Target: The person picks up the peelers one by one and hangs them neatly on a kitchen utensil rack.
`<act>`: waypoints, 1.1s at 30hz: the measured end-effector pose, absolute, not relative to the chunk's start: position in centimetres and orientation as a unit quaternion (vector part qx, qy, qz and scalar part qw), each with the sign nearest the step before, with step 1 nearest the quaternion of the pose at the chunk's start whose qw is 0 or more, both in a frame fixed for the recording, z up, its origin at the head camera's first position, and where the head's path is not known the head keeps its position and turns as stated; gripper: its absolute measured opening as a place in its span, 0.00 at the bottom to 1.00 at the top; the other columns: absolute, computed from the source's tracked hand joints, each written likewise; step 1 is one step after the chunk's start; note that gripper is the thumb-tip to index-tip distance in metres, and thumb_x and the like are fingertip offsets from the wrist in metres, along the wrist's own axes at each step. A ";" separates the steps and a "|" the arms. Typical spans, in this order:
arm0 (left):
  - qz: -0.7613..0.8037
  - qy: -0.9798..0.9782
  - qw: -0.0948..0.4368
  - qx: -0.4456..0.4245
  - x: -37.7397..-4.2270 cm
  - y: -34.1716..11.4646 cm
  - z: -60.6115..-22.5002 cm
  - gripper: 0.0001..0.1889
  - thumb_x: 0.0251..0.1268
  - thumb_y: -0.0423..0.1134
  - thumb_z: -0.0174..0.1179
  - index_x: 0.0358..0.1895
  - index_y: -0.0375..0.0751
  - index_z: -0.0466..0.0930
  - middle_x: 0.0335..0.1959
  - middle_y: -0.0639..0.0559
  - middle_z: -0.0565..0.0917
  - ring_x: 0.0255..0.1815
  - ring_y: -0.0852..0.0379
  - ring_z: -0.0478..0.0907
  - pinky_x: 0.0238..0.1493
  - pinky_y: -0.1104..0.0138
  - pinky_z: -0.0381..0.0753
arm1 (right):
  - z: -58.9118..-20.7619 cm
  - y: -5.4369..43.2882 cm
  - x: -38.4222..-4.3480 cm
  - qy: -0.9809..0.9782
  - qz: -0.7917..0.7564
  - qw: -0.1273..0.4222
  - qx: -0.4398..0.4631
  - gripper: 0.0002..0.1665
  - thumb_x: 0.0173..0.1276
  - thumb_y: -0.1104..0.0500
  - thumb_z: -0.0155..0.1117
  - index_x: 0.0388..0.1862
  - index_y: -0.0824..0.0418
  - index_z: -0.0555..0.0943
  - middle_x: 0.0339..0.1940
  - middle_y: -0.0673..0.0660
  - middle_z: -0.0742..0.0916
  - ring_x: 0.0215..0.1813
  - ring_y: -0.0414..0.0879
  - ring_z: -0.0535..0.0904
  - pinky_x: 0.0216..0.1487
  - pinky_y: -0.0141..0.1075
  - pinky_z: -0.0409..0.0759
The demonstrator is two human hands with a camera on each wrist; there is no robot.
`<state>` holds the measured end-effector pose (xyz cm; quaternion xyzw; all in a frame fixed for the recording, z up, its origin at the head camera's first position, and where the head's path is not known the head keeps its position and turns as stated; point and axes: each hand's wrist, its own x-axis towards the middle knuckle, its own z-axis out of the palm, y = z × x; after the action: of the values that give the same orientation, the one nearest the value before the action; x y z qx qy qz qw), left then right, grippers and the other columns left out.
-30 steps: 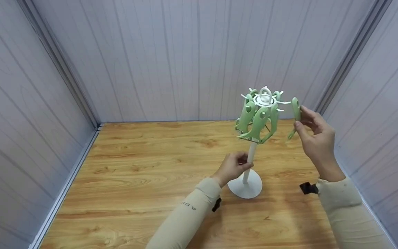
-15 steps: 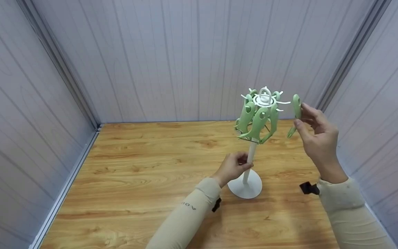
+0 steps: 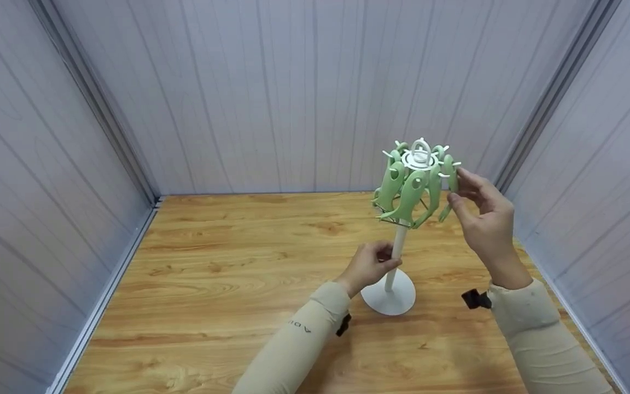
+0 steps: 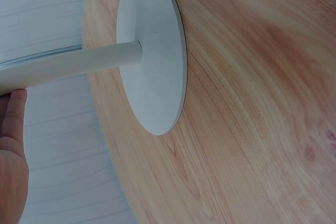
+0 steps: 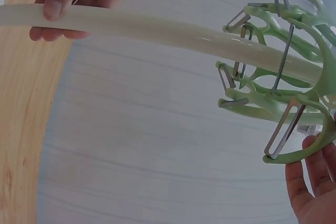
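Note:
A white stand [image 3: 401,241] with a round base [image 4: 157,77] rises from the table, topped by a ring of hooks [image 3: 420,158]. Several green peelers [image 3: 410,194] with metal blades hang around it. My left hand [image 3: 368,266] grips the pole, thumb in front, as the right wrist view also shows. With thumb and fingers my right hand [image 3: 484,213] pinches one more green peeler [image 3: 451,183], upright at the right side of the hooks. A white hook tip shows at this peeler's hole; the exact seating is hard to tell. Its blade [image 5: 286,129] shows in the right wrist view.
The wooden table [image 3: 227,284] extends to the left and front of the stand. Pale panel walls [image 3: 287,93] close it in at the back and both sides, with the right wall [image 3: 599,180] near my right arm.
My right hand has moved left with its peeler, from clear of the hook tips to against the hook on the right. The left hand and the stand stay put.

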<state>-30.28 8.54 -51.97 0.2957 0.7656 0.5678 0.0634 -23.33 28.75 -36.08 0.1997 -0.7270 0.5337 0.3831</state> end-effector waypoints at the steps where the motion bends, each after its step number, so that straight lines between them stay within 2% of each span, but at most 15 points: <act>1: 0.568 0.765 0.064 0.295 -30.3 8.5 -51.9 0.13 0.76 0.31 0.69 0.58 0.30 0.87 0.50 0.41 0.92 0.49 0.58 0.90 0.55 0.68 0.89 | -36.0 28.6 -23.4 -0.726 0.535 0.383 0.201 0.25 0.71 0.80 0.65 0.67 0.77 0.81 0.53 0.35 0.89 0.55 0.36 0.87 0.61 0.28 0.85; 8: 0.572 0.767 0.066 0.284 -30.1 8.6 -51.7 0.11 0.76 0.32 0.69 0.56 0.32 0.87 0.49 0.43 0.92 0.48 0.60 0.89 0.55 0.68 0.89 | -36.0 28.0 -23.6 -0.727 0.535 0.383 0.194 0.24 0.72 0.79 0.66 0.66 0.76 0.81 0.53 0.39 0.90 0.56 0.36 0.87 0.63 0.27 0.84; 15: 0.573 0.768 0.078 0.275 -30.1 8.5 -51.7 0.13 0.78 0.34 0.68 0.59 0.32 0.87 0.51 0.44 0.92 0.50 0.59 0.89 0.57 0.66 0.89 | -36.5 28.1 -23.8 -0.724 0.541 0.375 0.208 0.25 0.72 0.80 0.66 0.67 0.77 0.80 0.54 0.40 0.90 0.56 0.36 0.88 0.62 0.27 0.84; 20: 0.575 0.768 0.074 0.271 -30.0 8.4 -51.7 0.13 0.79 0.34 0.67 0.60 0.34 0.87 0.52 0.45 0.91 0.52 0.58 0.90 0.58 0.66 0.89 | -37.0 28.3 -24.1 -0.706 0.563 0.364 0.228 0.29 0.69 0.82 0.67 0.69 0.77 0.78 0.54 0.44 0.92 0.53 0.41 0.89 0.61 0.29 0.85; 25: 0.575 0.769 0.064 0.272 -30.0 8.3 -51.8 0.13 0.79 0.34 0.66 0.59 0.32 0.86 0.52 0.44 0.91 0.54 0.55 0.90 0.58 0.65 0.89 | -37.6 28.5 -24.1 -0.698 0.574 0.356 0.240 0.31 0.67 0.82 0.69 0.70 0.76 0.79 0.54 0.46 0.91 0.53 0.45 0.90 0.61 0.29 0.86; 30: 0.578 0.769 0.065 0.264 -30.0 8.1 -51.6 0.13 0.79 0.33 0.66 0.59 0.32 0.86 0.53 0.42 0.91 0.57 0.51 0.90 0.60 0.63 0.89 | -37.9 28.5 -24.0 -0.698 0.580 0.348 0.235 0.33 0.65 0.83 0.70 0.70 0.77 0.78 0.55 0.46 0.91 0.56 0.43 0.89 0.63 0.31 0.85; 33: 0.581 0.767 0.073 0.260 -29.9 8.0 -51.4 0.13 0.78 0.32 0.67 0.60 0.33 0.85 0.55 0.41 0.90 0.58 0.50 0.89 0.60 0.62 0.89 | -38.2 28.7 -23.9 -0.697 0.584 0.351 0.222 0.31 0.67 0.82 0.70 0.70 0.77 0.78 0.54 0.47 0.91 0.57 0.41 0.88 0.64 0.31 0.85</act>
<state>-29.88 8.02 -51.36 0.2600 0.7675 0.5815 0.0727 -23.88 28.74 -38.23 0.2217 -0.6974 0.5841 0.3511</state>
